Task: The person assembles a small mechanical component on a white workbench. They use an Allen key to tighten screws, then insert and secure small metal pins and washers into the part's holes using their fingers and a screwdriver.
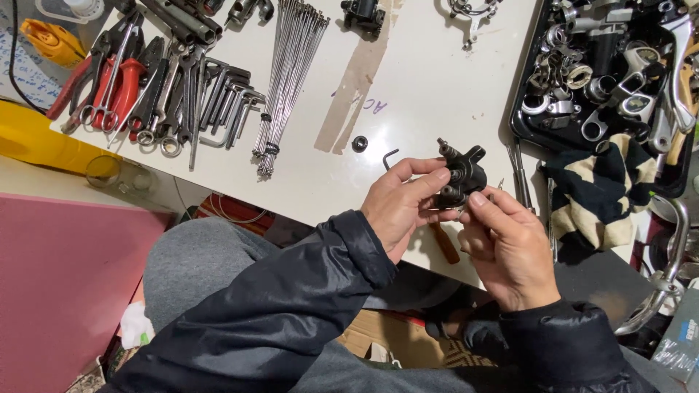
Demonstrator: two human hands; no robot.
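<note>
At the centre of the frame, just above the near edge of the white bench (422, 80), a small black metal brake part (460, 175) is held up between both hands. The left hand (399, 207) is closed around it from the left, thumb and forefinger pinched on its body, apparently so that it is kept steady and turned toward the eyes. The right hand (507, 244) is closed on its lower right side, and something thin seems to be pinched in its fingertips, though what it is cannot be told. A bent hex key (389, 157) and a small black nut (360, 143) are laid just beside the hands, likely kept within easy reach. In the upper left, pliers and wrenches (138, 87) are spread in a row, with a bundle of steel spokes (287, 80) beside them. A black tray (518, 116) of metal fittings is set at the upper right, and a striped cloth (597, 189) is draped below it. Strips of brown tape (353, 94) are seen on the scuffed bench top. A pink panel (65, 291) is seen at the lower left.
</note>
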